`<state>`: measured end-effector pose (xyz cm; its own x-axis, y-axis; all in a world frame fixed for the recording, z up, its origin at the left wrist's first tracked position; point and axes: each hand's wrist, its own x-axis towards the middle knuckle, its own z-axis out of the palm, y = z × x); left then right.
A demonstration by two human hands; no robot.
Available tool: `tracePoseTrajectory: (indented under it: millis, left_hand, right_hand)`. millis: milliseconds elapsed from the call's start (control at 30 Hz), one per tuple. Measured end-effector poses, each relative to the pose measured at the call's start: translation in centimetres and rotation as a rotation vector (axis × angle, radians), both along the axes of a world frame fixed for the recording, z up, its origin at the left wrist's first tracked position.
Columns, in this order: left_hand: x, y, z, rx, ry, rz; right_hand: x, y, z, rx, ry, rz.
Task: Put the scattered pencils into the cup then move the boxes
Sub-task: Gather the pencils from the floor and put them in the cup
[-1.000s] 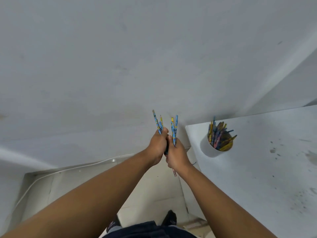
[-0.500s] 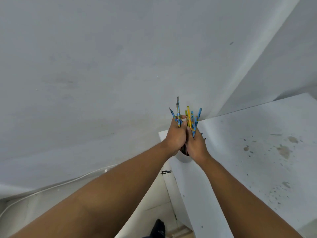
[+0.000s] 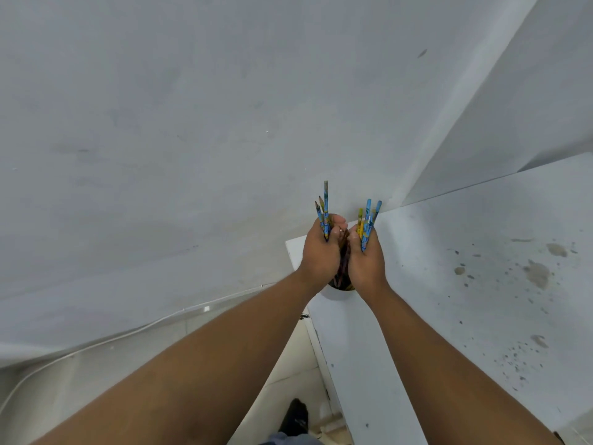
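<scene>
The left hand (image 3: 321, 255) and right hand (image 3: 366, 264) each clamp pencils (image 3: 324, 215) above the cup (image 3: 334, 293) by the worktop's (image 3: 449, 316) left edge; dropping them askew may tip it off.

Stained white table (image 3: 465, 316), grey wall (image 3: 192, 123), white cable (image 3: 154, 322), dark shoe (image 3: 296, 415)

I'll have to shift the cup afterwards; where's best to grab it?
Probably round the cup's white side wall, coming from the side nearest you. It stands upright and pencils fill its mouth, so a grip from above looks blocked.
</scene>
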<state>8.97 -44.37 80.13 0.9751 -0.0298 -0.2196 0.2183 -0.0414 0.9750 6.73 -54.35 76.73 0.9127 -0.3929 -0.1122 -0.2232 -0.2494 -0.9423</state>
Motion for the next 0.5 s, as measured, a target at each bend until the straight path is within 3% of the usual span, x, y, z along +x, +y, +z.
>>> tracePoseTrajectory:
  millis: [367, 500]
  left_hand:
    - [-1.1, 0.3, -1.0, -0.003, -0.136, 0.064]
    - [-1.4, -0.2, -1.0, 0.007, -0.121, 0.047]
  right_hand:
    - [-1.7, 1.7, -0.8, -0.001, -0.101, -0.024]
    - [-1.7, 1.0, -1.1, -0.324, -0.199, 0.046]
